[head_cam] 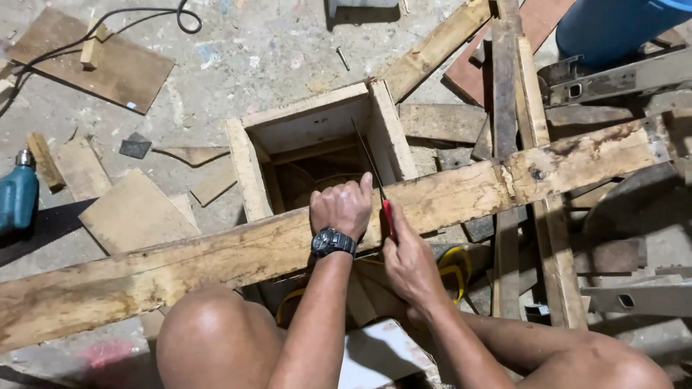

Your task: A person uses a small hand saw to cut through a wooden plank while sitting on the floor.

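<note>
1. Left hand (343, 207) fisted, pressing down on a long wooden plank (216, 256) laid across the knees.
2. Right hand (408, 261) fingers clamped on a red-handled saw (386, 216).
3. The cut looks barely started.

The blue drill (16, 194) is cut off at the left edge, the blue barrel (620, 25) at the top.
</note>
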